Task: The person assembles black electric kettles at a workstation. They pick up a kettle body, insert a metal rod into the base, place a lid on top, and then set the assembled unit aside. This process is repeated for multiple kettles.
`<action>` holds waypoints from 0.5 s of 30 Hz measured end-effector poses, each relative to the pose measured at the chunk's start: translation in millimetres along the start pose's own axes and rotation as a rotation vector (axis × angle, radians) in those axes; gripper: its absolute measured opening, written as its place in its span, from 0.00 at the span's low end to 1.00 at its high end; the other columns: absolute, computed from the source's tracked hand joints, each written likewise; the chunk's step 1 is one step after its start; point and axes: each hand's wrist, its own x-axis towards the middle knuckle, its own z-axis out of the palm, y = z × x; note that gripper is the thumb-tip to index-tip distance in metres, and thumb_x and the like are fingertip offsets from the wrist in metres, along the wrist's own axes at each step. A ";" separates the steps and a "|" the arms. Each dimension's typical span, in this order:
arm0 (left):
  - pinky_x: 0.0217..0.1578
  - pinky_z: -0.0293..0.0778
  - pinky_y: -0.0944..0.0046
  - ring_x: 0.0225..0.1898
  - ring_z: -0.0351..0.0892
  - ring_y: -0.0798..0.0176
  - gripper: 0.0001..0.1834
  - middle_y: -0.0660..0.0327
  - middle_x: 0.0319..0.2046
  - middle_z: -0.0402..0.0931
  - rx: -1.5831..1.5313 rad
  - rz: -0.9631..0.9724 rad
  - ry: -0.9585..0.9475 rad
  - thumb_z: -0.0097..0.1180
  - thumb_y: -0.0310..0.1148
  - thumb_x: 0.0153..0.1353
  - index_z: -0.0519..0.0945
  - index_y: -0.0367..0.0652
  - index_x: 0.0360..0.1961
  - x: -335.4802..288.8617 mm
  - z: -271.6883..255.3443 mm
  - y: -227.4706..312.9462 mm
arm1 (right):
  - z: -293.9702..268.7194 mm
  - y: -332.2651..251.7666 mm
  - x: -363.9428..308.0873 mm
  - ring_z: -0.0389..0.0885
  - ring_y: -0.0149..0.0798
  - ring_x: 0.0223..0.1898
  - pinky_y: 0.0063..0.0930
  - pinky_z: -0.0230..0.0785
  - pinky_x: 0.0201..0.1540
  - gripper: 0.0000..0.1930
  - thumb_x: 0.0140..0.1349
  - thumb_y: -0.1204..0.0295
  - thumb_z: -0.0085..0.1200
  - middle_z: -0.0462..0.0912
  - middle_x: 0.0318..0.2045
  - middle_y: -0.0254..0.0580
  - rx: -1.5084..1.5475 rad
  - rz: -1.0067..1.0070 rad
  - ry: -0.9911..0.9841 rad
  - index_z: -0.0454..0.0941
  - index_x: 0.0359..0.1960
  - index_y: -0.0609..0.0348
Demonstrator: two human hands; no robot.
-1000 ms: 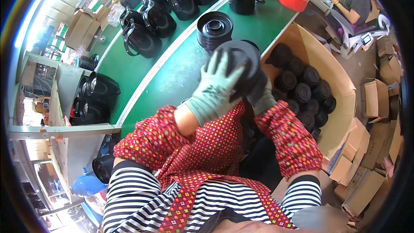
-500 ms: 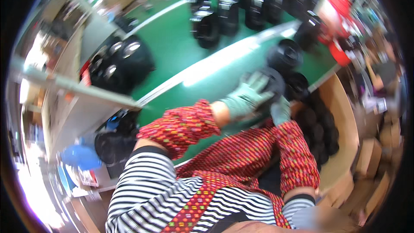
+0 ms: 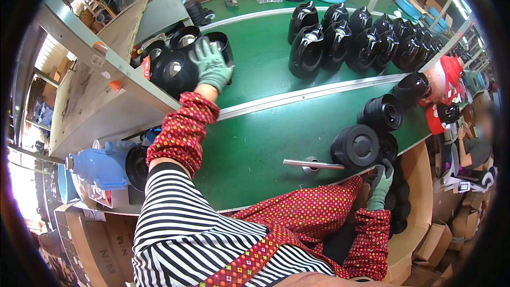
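Observation:
My left hand point(image 3: 212, 66), in a pale green glove, reaches to the far left with its fingers spread. It lies against a group of glossy black rounded vessels point(image 3: 174, 72); whether it presses on one I cannot tell. My right hand point(image 3: 380, 185), gloved alike, is at the near bench edge beside a stack of black round discs point(image 3: 355, 146). Its fingers are slightly apart, with nothing visible in them. More black disc stacks point(image 3: 381, 112) stand just behind. A shiny metal tube point(image 3: 313, 164) lies on the green bench point(image 3: 255, 143), left of the discs.
Rows of black jugs with handles point(image 3: 307, 50) stand beyond a metal rail point(image 3: 313, 94). A cardboard box point(image 3: 422, 180) of black discs sits at my right. A metal post point(image 3: 106, 48) and blue jug point(image 3: 101, 167) are at left. A person point(image 3: 475, 146) sits at far right.
My left hand has moved from the disc stack to the black vessels at far left. The right hand has dropped toward the near bench edge. The stacked discs now stand apart from both palms.

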 end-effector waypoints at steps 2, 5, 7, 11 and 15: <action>0.72 0.52 0.30 0.75 0.57 0.39 0.48 0.50 0.73 0.63 -0.014 0.009 -0.074 0.73 0.58 0.52 0.71 0.47 0.70 7.3 16.6 -37.4 | 6.3 -30.0 -24.9 0.74 0.24 0.27 0.21 0.70 0.26 0.20 0.74 0.67 0.54 0.79 0.39 0.32 0.030 -0.009 -0.001 0.73 0.65 0.55; 0.62 0.66 0.36 0.66 0.68 0.46 0.39 0.58 0.66 0.71 -0.128 0.066 0.002 0.76 0.51 0.50 0.78 0.49 0.62 1.1 28.7 -56.0 | 22.7 -60.1 -59.7 0.74 0.23 0.28 0.19 0.72 0.29 0.22 0.73 0.66 0.56 0.78 0.38 0.32 0.049 -0.150 -0.076 0.73 0.66 0.58; 0.60 0.68 0.38 0.65 0.70 0.49 0.37 0.61 0.65 0.73 -0.195 0.092 0.041 0.78 0.49 0.48 0.80 0.50 0.59 -9.4 24.1 -49.4 | 35.1 -88.1 -96.9 0.78 0.26 0.38 0.21 0.72 0.41 0.18 0.77 0.70 0.55 0.82 0.51 0.37 0.059 -0.255 -0.165 0.76 0.64 0.63; 0.59 0.69 0.40 0.63 0.73 0.46 0.28 0.57 0.64 0.77 -0.411 0.395 0.141 0.79 0.39 0.42 0.82 0.48 0.47 -44.2 -41.6 -22.4 | 53.8 -118.7 -144.1 0.78 0.30 0.54 0.25 0.74 0.56 0.20 0.76 0.77 0.55 0.80 0.59 0.41 0.073 -0.390 -0.457 0.74 0.66 0.67; 0.60 0.69 0.42 0.62 0.74 0.43 0.26 0.53 0.63 0.78 -0.598 0.825 0.087 0.77 0.35 0.41 0.81 0.44 0.43 -96.4 -157.2 0.0 | 72.9 -154.1 -176.7 0.81 0.32 0.52 0.25 0.77 0.53 0.33 0.71 0.68 0.65 0.76 0.61 0.47 0.072 -0.247 -0.659 0.67 0.75 0.60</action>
